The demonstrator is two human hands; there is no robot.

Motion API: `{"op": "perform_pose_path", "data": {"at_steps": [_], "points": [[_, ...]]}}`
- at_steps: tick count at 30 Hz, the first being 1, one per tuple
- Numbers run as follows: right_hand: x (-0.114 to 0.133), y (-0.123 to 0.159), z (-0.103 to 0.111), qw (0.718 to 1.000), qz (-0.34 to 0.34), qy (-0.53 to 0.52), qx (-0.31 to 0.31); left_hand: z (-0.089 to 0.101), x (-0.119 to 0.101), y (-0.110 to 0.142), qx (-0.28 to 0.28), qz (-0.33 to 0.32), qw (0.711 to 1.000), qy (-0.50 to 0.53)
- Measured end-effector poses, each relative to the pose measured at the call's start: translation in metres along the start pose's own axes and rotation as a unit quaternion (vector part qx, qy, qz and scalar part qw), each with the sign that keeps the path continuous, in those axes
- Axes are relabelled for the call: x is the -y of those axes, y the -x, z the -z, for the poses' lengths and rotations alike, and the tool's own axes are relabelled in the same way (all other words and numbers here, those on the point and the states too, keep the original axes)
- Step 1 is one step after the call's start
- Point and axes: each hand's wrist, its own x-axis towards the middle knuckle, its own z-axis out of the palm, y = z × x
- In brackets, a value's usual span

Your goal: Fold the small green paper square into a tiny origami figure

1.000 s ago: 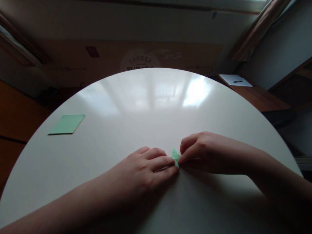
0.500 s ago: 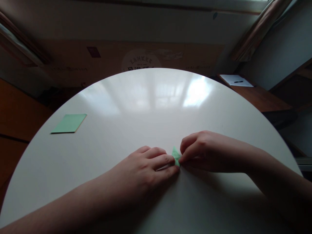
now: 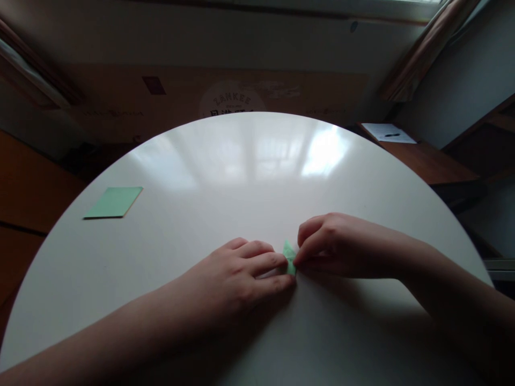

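A small piece of folded green paper point(image 3: 289, 254) lies on the white table point(image 3: 209, 214), between my two hands, with a pointed tip facing away from me. My left hand point(image 3: 249, 271) rests on the table from the left, its fingertips pressing the paper's left side and near edge. From the right, my right hand point(image 3: 328, 244) pinches the paper's right edge between thumb and curled forefinger. My fingers cover much of the paper, so its full shape is hidden.
A stack of square green paper point(image 3: 113, 202) lies near the table's left edge. Past the right edge, a brown wooden surface point(image 3: 438, 161) bears a white sheet point(image 3: 378, 131) with a dark pen point(image 3: 392, 135). A printed cardboard panel point(image 3: 181, 96) stands behind the table.
Both hands stay at the folded paper with almost no movement. The right hand has shifted very slightly up in the view, and the whole view has moved a touch.
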Motion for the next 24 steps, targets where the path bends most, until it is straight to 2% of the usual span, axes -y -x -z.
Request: {"op": "perform_pose_path", "data": {"at_steps": [10,16,24], "points": [[-0.0006,0.0009,0.0009,1.0,0.003,-0.014,-0.001,0.0019,-0.0018,-0.0006,0.007,0.004,1.0,0.007],[-0.0005,0.0003,0.0009,1.0,0.003,-0.019,0.0,0.0005,-0.0002,-0.0004,-0.021,0.005,0.999,0.033],[-0.0007,0.0003,-0.0003,1.0,0.003,-0.015,-0.007,-0.0055,-0.0016,-0.0012,-0.026,-0.005,0.999,-0.039]]}}
